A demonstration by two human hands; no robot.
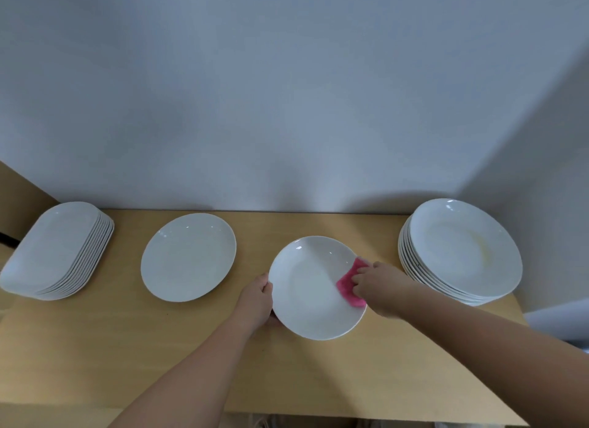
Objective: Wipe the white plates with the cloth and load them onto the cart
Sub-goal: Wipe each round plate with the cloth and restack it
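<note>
left hand (256, 300) grips the near-left rim of the white plate (310, 295), tilted up a bit over the wooden table (191, 348) | right hand (381, 285) pinches the pink cloth (350, 284) against the plate's right side | another round plate (188, 257) just left | stack of round plates (462, 252) far right, stack of oblong plates (55, 252) far left

Four lots of crockery are lined up along a table (223, 364) set against the wall (287, 92) filling the upper frame. A stack of oblong dishes (54, 252) is placed far left, a single plate (188, 257) beside it, the centre plate (312, 290) next, and a stack of round plates (462, 252) far right. The centre plate's left rim is gripped by the left hand (258, 300), and a cloth (349, 284) is held on its right edge by the right hand (382, 287).
</note>
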